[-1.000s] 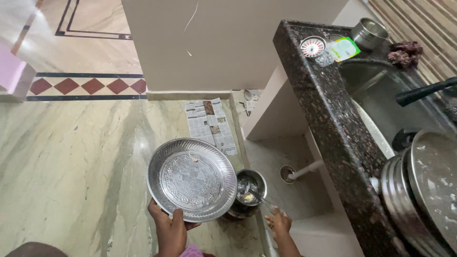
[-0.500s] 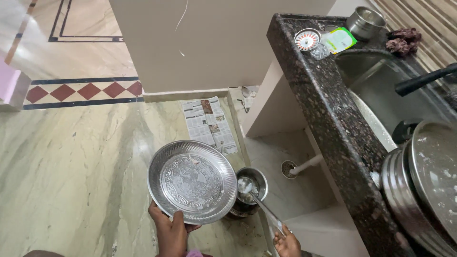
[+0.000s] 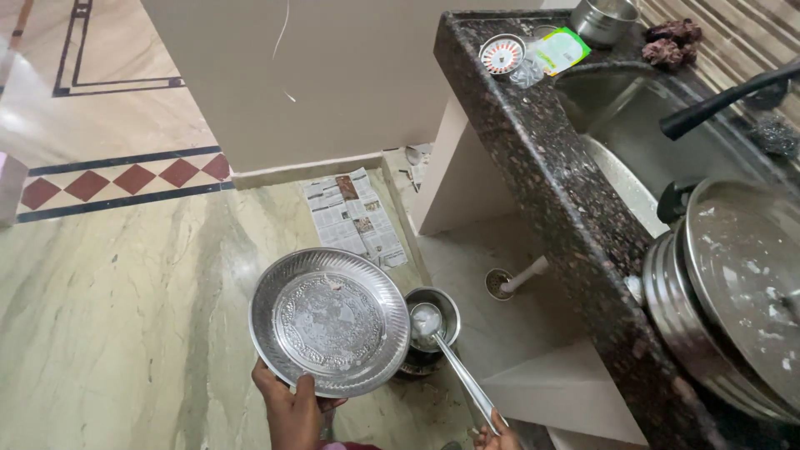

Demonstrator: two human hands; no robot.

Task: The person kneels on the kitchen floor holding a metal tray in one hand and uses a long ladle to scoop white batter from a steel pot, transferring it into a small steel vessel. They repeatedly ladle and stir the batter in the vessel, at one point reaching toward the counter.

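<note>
My left hand (image 3: pixel 293 405) grips the near rim of a round embossed steel plate (image 3: pixel 330 320), held flat above the marble floor. At the bottom edge, only the fingers of my right hand (image 3: pixel 493 435) show, closed on the handle of a long steel spoon (image 3: pixel 454 367). The spoon's bowl rests over a small steel bowl (image 3: pixel 432 315) that sits on the floor just right of the plate. A bit of pale food lies in the spoon's bowl.
A dark granite counter (image 3: pixel 542 192) runs along the right with a steel sink (image 3: pixel 642 142), a black tap, and stacked steel plates (image 3: pixel 733 292) at its near end. A newspaper sheet (image 3: pixel 352 217) lies on the floor. A floor drain with a white pipe (image 3: pixel 510 282) sits under the counter.
My right hand went from bare beside the small bowl to holding the long spoon, its bowl now over the small bowl. The plate stayed level in my left hand.
</note>
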